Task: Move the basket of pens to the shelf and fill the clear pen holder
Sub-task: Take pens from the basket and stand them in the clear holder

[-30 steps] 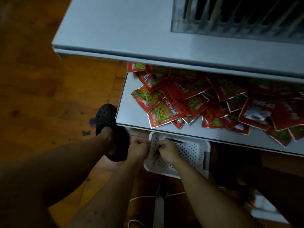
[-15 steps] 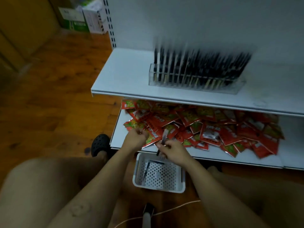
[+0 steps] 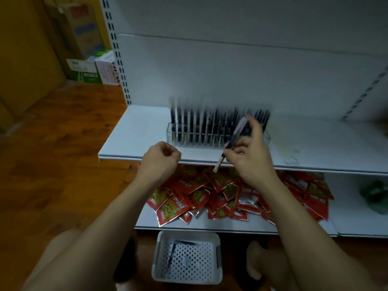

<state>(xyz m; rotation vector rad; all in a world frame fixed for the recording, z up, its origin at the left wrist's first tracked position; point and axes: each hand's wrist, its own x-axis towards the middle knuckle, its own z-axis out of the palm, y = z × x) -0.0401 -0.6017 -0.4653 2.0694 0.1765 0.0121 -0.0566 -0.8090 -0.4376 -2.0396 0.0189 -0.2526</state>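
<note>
Pen [image 3: 235,135] pinched in right hand [image 3: 251,162]

right hand [image 3: 249,158] pinches one pen [image 3: 233,141], tilted, pale tip down-left over the front edge of the upper shelf [image 3: 134,137], cap end up near the clear pen holder [image 3: 171,134]. holder sits on that shelf, packed with upright dark pens, blurred. left hand [image 3: 159,162] is curled in a loose fist at the shelf edge, nothing visible in it, apart from the right hand. lower shelf [image 3: 231,224] carries a heap of red snack packets [image 3: 184,198] and a green item [image 3: 375,194] at far right. white perforated basket [image 3: 159,255] is on the wooden floor [image 3: 52,143] below it, a few dark pens [image 3: 170,257] inside. cardboard boxes [image 3: 84,38] top left.
</note>
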